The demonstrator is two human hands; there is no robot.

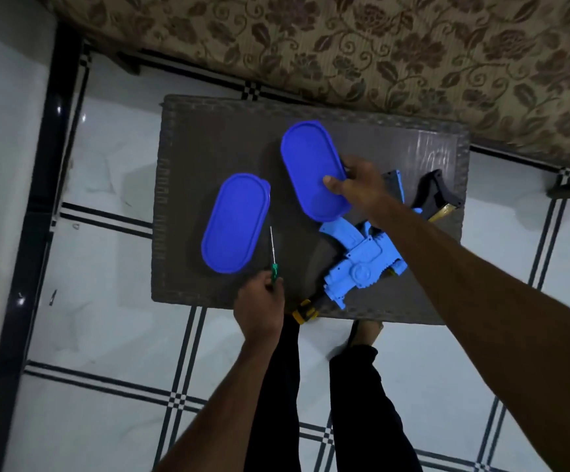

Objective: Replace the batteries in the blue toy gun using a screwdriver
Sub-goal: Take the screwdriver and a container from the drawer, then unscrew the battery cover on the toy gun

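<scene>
Left hand (259,301) fingers clamped on screwdriver (272,257) (green handle). Right hand (358,185) fingers clamped on box lid (312,168); toy gun (358,264) lies on counter (208,148).

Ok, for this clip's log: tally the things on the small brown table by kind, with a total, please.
Blue oval plastic container lids: 2, one flat on the table, one gripped by the right hand at.
Green-handled screwdriver, held by the left hand: 1.
Light blue plastic toy gun: 1.
Total: 4.
</scene>
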